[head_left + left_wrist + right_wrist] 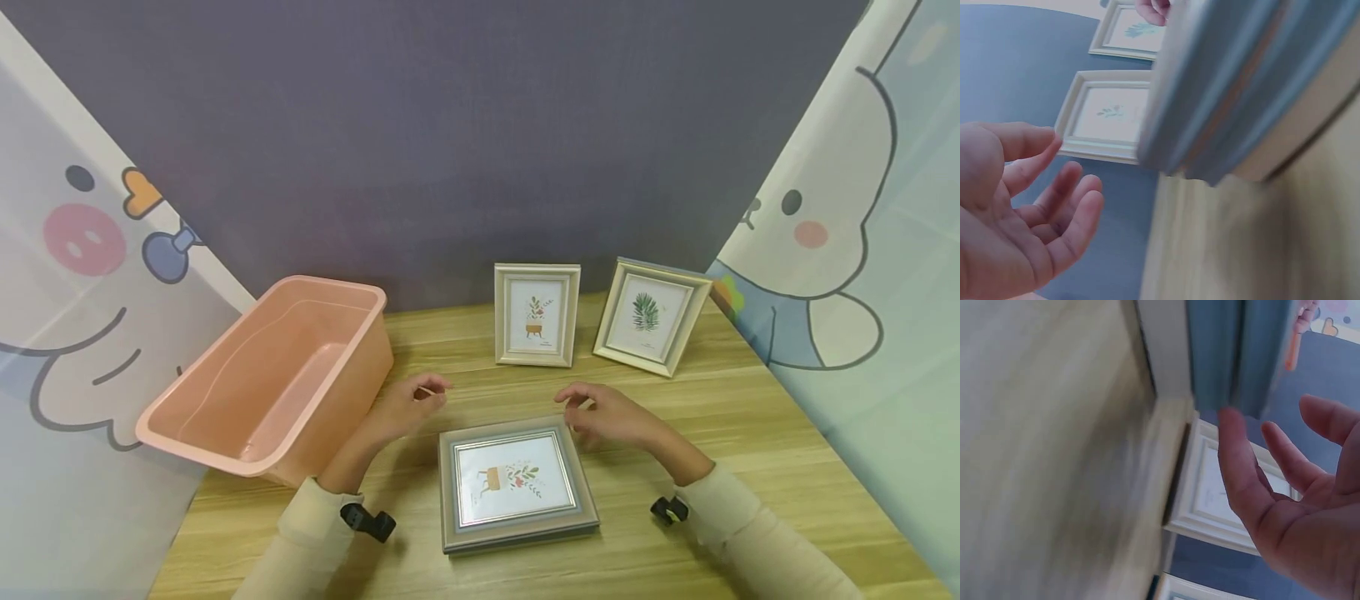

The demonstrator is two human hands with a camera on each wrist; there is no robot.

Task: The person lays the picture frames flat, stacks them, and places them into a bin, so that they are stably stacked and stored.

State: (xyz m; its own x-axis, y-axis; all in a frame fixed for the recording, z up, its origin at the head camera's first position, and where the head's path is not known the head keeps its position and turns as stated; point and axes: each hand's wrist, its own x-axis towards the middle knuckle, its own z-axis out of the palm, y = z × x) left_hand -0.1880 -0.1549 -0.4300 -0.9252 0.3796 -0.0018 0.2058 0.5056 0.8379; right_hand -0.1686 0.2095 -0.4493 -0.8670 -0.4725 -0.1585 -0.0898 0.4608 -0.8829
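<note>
Left hand: the left hand [408, 408] has its thumb and fingers loosely bent, a moderate gap between them, holding nothing; it hangs just beside the lying frame's far left corner, apart from it.
Right hand: the right hand [611, 417] is relaxed too, thumb well away from the fingers, gripping nothing; one fingertip overlaps the frame's edge in its wrist view, but contact cannot be told.
Lying frame: the lying frame [517, 483] rests face up on the wooden table [780, 450], between the forearms, its potted-plant print turned sideways.
Standing frames: a plant-print frame [535, 315] and, to its right, a leaf-print frame [649, 317] stand behind, the latter angled.
Pink bin: the bin [360, 367] sits on the left.
Wrist views only: the ridged, blue-grey side of the lying frame, up close, and the palms.
Head view only: the lying frame's print.
Writing: tiny lines under the standing prints, too small to read.
</note>
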